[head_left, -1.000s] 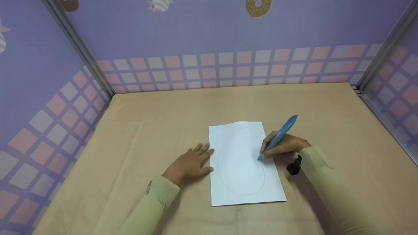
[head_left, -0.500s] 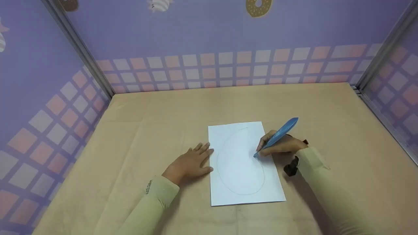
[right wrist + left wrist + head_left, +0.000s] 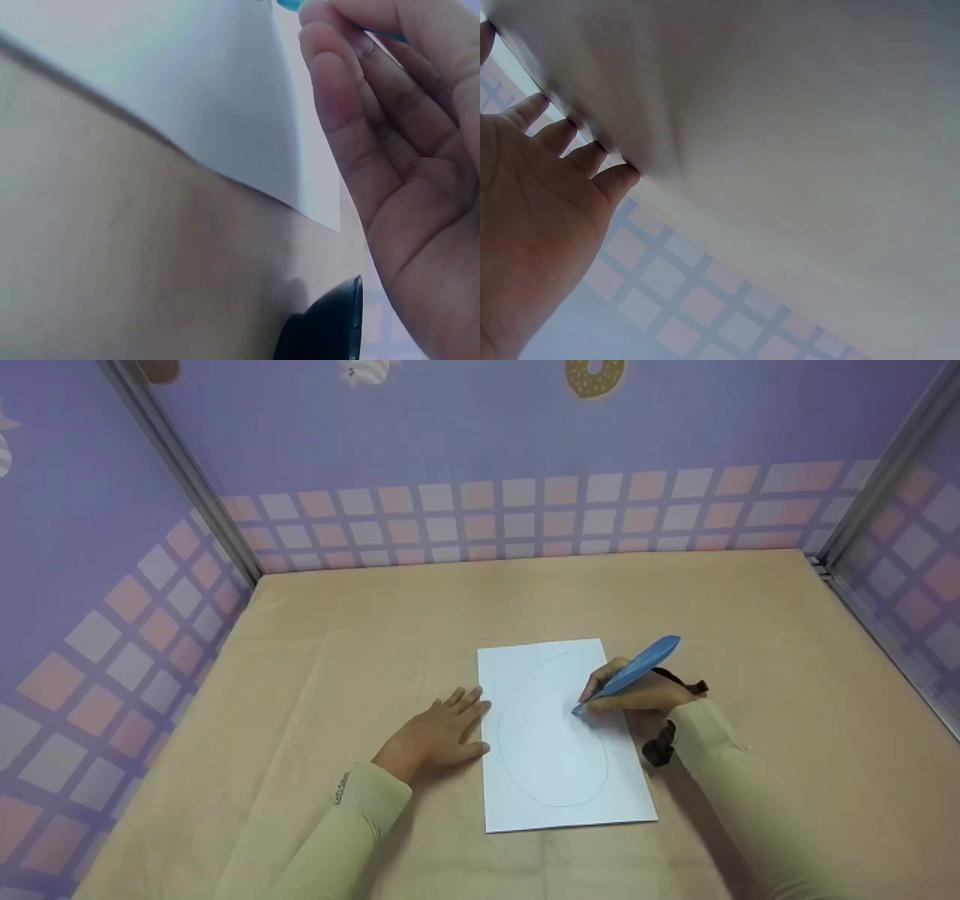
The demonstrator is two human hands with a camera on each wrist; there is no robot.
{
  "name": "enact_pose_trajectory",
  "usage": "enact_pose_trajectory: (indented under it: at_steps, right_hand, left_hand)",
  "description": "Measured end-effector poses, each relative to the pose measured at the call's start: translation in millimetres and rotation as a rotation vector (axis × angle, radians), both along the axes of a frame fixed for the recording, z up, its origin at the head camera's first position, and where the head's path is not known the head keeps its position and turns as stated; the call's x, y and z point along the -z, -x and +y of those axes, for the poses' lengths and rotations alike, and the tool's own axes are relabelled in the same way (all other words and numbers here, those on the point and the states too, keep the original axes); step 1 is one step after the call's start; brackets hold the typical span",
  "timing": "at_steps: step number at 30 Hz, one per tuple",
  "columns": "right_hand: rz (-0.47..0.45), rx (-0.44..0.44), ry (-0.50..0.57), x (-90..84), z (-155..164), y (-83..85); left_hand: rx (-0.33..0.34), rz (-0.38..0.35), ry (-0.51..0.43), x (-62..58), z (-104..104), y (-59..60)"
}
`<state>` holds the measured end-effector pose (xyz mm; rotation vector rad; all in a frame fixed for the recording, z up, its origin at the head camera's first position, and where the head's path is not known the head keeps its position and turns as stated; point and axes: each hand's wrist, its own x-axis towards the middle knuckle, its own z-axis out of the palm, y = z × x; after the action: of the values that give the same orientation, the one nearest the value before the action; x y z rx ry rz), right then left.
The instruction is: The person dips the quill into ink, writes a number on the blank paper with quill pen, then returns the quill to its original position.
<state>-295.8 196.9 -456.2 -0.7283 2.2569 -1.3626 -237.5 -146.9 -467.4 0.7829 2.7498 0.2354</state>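
1. Left hand (image 3: 439, 733): flat on the tan table (image 3: 360, 615), fingers straight and relaxed, holding nothing; fingertips just beside the left edge of the sheet.
2. White sheet of paper (image 3: 559, 802): lies between the two hands, bearing a faint drawn oval outline (image 3: 517, 780).
3. Right hand (image 3: 637, 694): fingers curled round a blue feather-shaped pen (image 3: 637, 666); pen tip touches the sheet left of the grip, feathered end slanting up and right.
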Motion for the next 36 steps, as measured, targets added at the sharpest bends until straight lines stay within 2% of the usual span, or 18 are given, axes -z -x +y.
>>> enact_pose_trajectory:
  at_steps: [2, 6, 12, 21, 28, 36]
  right_hand:
    - [0.007, -0.042, 0.029, 2.2, -1, 3.5]
    - [-0.043, -0.029, 0.058, 1.4, -6, 3.2]
    - [-0.045, -0.056, 0.100, 2.0, -13, 4.8]
    - [0.090, -0.101, 0.049, 3.9, -25, 8.0]
    - [0.095, -0.112, 0.088, 6.5, -35, 8.8]
    - [0.100, -0.116, 0.072, 8.3, -41, 10.3]
  left_hand:
    - [0.000, 0.001, 0.005, 0.0, 0, 0.3]
    - [-0.002, -0.009, 0.008, -0.8, 0, 0.3]
    - [-0.002, -0.021, 0.008, -1.8, 0, -0.1]
    - [-0.004, -0.019, 0.013, -1.9, 0, 0.0]
    - [0.008, -0.012, -0.007, -1.7, -1, 0.0]
    - [0.010, -0.007, -0.002, -1.3, -1, 0.1]
